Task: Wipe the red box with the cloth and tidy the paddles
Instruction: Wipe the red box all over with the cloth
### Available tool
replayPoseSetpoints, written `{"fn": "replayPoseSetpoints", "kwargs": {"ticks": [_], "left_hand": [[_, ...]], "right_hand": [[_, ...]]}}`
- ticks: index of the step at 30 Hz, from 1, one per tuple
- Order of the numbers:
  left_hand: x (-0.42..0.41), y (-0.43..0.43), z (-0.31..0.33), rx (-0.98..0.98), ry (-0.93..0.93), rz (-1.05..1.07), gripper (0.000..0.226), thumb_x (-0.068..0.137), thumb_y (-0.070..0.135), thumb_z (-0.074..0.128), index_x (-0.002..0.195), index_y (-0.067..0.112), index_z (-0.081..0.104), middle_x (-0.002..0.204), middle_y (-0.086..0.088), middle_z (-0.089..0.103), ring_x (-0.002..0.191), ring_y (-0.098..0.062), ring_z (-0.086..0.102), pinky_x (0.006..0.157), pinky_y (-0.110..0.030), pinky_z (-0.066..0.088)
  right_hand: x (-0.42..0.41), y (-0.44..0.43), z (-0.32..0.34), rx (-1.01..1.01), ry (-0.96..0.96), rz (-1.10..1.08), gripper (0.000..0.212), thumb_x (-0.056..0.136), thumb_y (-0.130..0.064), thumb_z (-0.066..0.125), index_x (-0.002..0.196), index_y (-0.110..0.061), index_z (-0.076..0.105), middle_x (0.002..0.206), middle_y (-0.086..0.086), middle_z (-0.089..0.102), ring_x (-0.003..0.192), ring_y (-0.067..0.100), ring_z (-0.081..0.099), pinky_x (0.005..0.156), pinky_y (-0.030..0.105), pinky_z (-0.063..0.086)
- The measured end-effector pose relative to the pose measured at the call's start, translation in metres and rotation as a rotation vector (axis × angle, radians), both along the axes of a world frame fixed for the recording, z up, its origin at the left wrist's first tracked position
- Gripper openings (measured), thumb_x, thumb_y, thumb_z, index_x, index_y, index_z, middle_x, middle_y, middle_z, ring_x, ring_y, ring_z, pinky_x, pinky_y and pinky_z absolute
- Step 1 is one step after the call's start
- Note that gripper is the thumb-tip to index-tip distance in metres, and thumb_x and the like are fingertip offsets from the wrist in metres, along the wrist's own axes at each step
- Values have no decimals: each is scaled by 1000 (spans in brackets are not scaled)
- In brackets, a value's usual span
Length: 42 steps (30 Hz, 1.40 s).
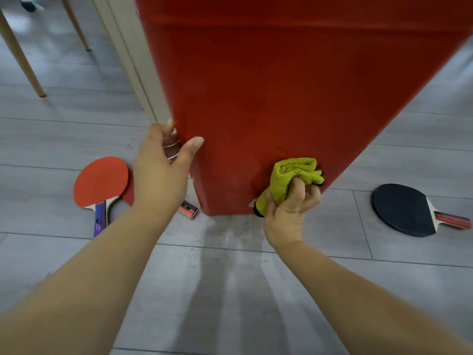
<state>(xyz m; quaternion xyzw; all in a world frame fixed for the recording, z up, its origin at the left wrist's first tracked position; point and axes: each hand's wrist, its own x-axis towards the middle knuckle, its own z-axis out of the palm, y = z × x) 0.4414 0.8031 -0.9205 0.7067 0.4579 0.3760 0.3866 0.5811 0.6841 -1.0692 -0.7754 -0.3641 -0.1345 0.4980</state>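
Observation:
A tall red box (268, 98) stands on the grey floor in front of me. My left hand (161, 170) grips its left edge, thumb on the front face, fingers wrapped behind. My right hand (289, 213) holds a bunched yellow-green cloth (289, 175) pressed against the box's lower right front. A red-faced paddle (101, 185) with a purple handle lies on the floor left of the box. Behind my left wrist a second paddle's handle end (189, 209) pokes out; its blade is mostly hidden. A black-faced paddle (404, 208) with a red handle lies to the right.
Pale wooden chair legs (23, 60) stand at the far left. A beige door frame or panel (135, 60) rises just behind the box's left side. Grey plank flooring (230, 290) spreads below my arms.

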Motion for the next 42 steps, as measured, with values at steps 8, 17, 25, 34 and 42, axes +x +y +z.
{"fn": "replayPoseSetpoints", "kwargs": {"ticks": [8, 17, 25, 34, 42], "left_hand": [[-3, 8, -5, 12, -2, -5, 24, 83, 36, 68, 97, 26, 51, 85, 20, 57, 72, 18, 54, 62, 3, 37], [-4, 11, -10, -4, -55, 1, 24, 81, 36, 69, 97, 26, 53, 85, 20, 59, 72, 22, 54, 64, 2, 39], [-4, 11, -30, -111, -102, 3, 35, 79, 42, 70, 107, 29, 53, 109, 12, 62, 99, 2, 60, 74, -5, 47], [-3, 3, -53, -186, -37, -9, 50, 80, 35, 72, 123, 26, 48, 117, 12, 58, 104, -4, 58, 75, -8, 45], [2, -2, -53, -166, 7, 43, 37, 81, 36, 70, 109, 28, 48, 108, 10, 58, 84, 9, 54, 70, -8, 40]], "right_hand": [[-44, 33, 1, -39, -149, 183, 56, 83, -20, 60, 129, -30, 29, 124, 6, 22, 100, 38, 43, 77, 36, 52], [-40, 44, 5, -291, -655, 344, 54, 75, -5, 48, 120, -31, 60, 115, 6, 35, 83, 27, 34, 59, 33, 47], [-18, 25, 3, -563, -895, 412, 42, 71, -12, 50, 106, -26, 69, 126, 2, 35, 95, 27, 39, 78, 35, 33], [30, -21, 8, -544, -829, 288, 48, 63, -5, 62, 102, -33, 65, 120, 3, 37, 95, 31, 40, 75, 41, 48], [61, -57, -4, -571, -567, 36, 68, 57, 7, 75, 108, -29, 48, 118, 11, 30, 97, 34, 31, 68, 48, 52]]}}
